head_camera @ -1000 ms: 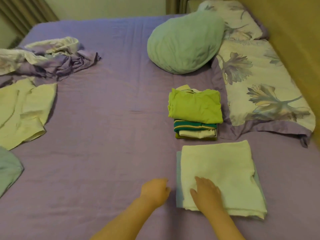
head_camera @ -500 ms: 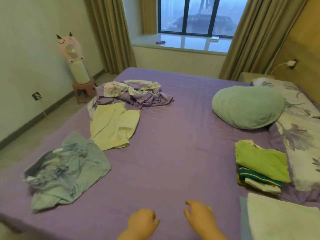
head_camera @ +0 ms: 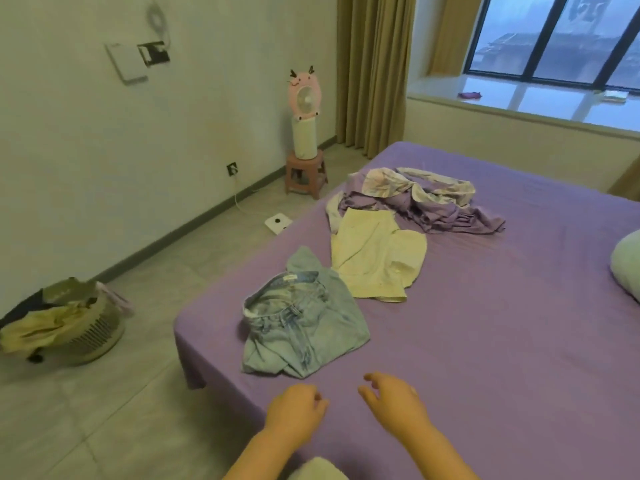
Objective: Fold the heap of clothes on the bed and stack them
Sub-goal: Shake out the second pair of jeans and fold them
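Observation:
A crumpled pair of light blue jeans (head_camera: 301,327) lies near the bed's left corner. Beyond it a pale yellow garment (head_camera: 377,258) lies spread out, and behind that a rumpled purple and floral cloth (head_camera: 422,199). My left hand (head_camera: 294,415) hovers over the purple bed sheet (head_camera: 485,323) just short of the jeans, fingers loosely curled and holding nothing. My right hand (head_camera: 394,401) hovers beside it with fingers relaxed and spread, empty too. The folded stacks are out of view.
A green pillow's edge (head_camera: 627,271) shows at the right. On the floor to the left stands a laundry basket (head_camera: 76,327) with clothes in it. A pink fan (head_camera: 304,133) on a stool (head_camera: 306,174) stands by the wall, near the curtain (head_camera: 374,71).
The view has swung left from the folded stacks to the unfolded clothes. My right hand has left the folded pale towel, and both hands now hover near the jeans.

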A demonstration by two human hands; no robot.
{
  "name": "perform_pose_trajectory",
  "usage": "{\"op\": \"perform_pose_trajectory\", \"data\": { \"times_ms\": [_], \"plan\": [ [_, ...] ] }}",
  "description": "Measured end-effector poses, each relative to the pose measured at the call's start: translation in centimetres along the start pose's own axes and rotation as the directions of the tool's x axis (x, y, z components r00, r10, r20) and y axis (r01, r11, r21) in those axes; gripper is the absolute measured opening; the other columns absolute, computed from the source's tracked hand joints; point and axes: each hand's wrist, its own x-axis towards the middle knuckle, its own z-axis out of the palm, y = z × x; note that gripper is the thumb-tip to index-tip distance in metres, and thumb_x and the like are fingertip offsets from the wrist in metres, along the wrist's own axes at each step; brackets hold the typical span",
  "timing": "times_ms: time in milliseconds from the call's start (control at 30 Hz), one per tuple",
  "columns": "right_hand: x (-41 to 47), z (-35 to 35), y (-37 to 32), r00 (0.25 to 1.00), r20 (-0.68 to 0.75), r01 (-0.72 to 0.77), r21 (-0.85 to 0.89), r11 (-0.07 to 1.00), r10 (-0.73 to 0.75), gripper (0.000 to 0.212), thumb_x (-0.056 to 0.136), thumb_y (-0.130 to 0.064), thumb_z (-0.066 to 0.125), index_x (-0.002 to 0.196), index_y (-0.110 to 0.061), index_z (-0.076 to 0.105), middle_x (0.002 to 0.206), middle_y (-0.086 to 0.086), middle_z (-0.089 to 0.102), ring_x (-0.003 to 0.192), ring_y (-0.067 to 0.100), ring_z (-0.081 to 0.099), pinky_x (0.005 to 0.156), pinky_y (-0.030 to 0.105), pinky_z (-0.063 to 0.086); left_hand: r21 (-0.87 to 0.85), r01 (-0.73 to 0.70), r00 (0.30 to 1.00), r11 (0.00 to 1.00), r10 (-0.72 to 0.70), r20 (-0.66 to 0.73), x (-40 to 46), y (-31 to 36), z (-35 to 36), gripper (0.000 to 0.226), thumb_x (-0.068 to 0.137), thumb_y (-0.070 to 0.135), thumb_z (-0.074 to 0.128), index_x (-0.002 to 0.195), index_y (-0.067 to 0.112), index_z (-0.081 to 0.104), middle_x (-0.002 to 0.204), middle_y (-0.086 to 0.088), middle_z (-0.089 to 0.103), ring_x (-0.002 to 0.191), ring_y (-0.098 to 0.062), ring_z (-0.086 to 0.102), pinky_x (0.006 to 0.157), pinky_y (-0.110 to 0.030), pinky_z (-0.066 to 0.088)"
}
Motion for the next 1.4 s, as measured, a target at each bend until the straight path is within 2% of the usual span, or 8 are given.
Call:
{"op": "perform_pose_trajectory", "data": {
  "times_ms": [400, 667, 833, 933, 1033, 1200, 1300, 1400],
  "plan": [
    [10.2, -1.6, -4.7, 0.982, 0.108, 0.155, 0.003, 0.988, -0.154, 0.041, 0.099, -0.039, 0.041, 0.132, -0.016, 0.051, 0.126, 0.003, 0.061, 0.115, 0.021, 0.056, 0.095, 0.035, 0.044, -0.087, 0.239, 0.967, 0.967, -0.245, -0.068, 3.9, -5.6, -3.4, 0.033, 0.096, 0.04, 0.04, 0.1, 0.017, 0.063, 0.105, -0.004, 0.066, 0.097, -0.027, 0.061, 0.079, -0.032, 0.047],
    [19.6, -3.6, -7.8, 0.983, 0.12, 0.145, -0.066, 0.987, -0.136, 0.039, 0.099, -0.037, 0.041, 0.128, -0.014, 0.054, 0.125, 0.006, 0.061, 0.112, 0.021, 0.057, 0.089, 0.033, 0.048, -0.078, 0.255, 0.965, 0.964, -0.259, -0.048, 12.3, -10.4, -7.9, 0.031, 0.096, 0.037, 0.041, 0.101, 0.017, 0.064, 0.105, -0.003, 0.066, 0.096, -0.026, 0.062, 0.078, -0.033, 0.049],
    [26.7, -3.4, -10.0, 0.989, 0.117, 0.096, -0.091, 0.991, -0.085, 0.044, 0.1, -0.035, 0.041, 0.137, -0.013, 0.046, 0.141, 0.009, 0.046, 0.121, 0.024, 0.051, 0.097, 0.032, 0.041, -0.081, 0.2, 0.979, 0.976, -0.203, -0.023, 19.4, -14.1, -10.6, 0.029, 0.097, 0.036, 0.044, 0.109, 0.02, 0.065, 0.114, -0.001, 0.063, 0.101, -0.022, 0.06, 0.079, -0.031, 0.047],
    [30.8, -2.9, -11.3, 0.985, 0.168, 0.06, -0.108, 0.992, -0.041, 0.046, 0.1, -0.033, 0.042, 0.141, -0.013, 0.039, 0.145, 0.012, 0.035, 0.123, 0.028, 0.048, 0.098, 0.033, 0.039, -0.127, 0.18, 0.984, 0.975, -0.179, 0.015, 23.2, -16.7, -11.3, 0.032, 0.098, 0.034, 0.045, 0.125, 0.02, 0.057, 0.129, -0.003, 0.053, 0.111, -0.023, 0.056, 0.088, -0.032, 0.046],
    [34.9, -2.3, -11.9, 0.968, 0.249, 0.098, -0.247, 0.964, -0.034, 0.048, 0.098, -0.028, 0.045, 0.143, -0.018, 0.035, 0.151, 0.014, 0.021, 0.129, 0.032, 0.04, 0.099, 0.038, 0.04, -0.143, 0.186, 0.982, 0.972, -0.18, 0.059, 26.8, -19.4, -10.9, 0.04, 0.097, 0.034, 0.047, 0.135, 0.022, 0.048, 0.136, -0.005, 0.044, 0.119, -0.024, 0.051, 0.096, -0.034, 0.044],
    [40.5, -0.9, -11.8, 0.963, 0.269, 0.09, -0.344, 0.935, 0.007, 0.052, 0.098, -0.022, 0.043, 0.147, -0.025, 0.026, 0.158, 0.015, -0.01, 0.139, 0.033, 0.027, 0.105, 0.037, 0.036, -0.113, 0.119, 0.989, 0.986, -0.107, 0.106, 31.0, -22.3, -9.7, 0.044, 0.094, 0.026, 0.056, 0.137, 0.028, 0.049, 0.155, -0.008, 0.021, 0.14, -0.026, 0.028, 0.111, -0.033, 0.032],
    [42.9, 0.2, -11.2, 0.969, 0.247, 0.086, -0.335, 0.938, -0.001, 0.058, 0.096, -0.017, 0.047, 0.148, -0.03, 0.024, 0.158, 0.012, -0.015, 0.142, 0.033, 0.018, 0.108, 0.036, 0.033, -0.15, 0.068, 0.991, 0.986, -0.05, 0.126, 32.6, -23.1, -9.5, 0.042, 0.093, 0.018, 0.058, 0.132, 0.033, 0.053, 0.157, -0.005, 0.017, 0.141, -0.025, 0.027, 0.111, -0.033, 0.031],
    [44.4, 1.5, -10.4, 0.966, 0.258, 0.107, -0.373, 0.922, -0.008, 0.054, 0.095, -0.019, 0.05, 0.146, -0.023, 0.033, 0.157, 0.012, -0.016, 0.144, 0.032, 0.009, 0.111, 0.037, 0.029, -0.195, 0.01, 0.975, 0.981, 0.034, 0.218, 33.7, -23.8, -9.6, 0.054, 0.092, 0.006, 0.054, 0.139, 0.031, 0.047, 0.158, -0.003, 0.013, 0.143, -0.021, 0.025, 0.113, -0.029, 0.028]
  ]
}}
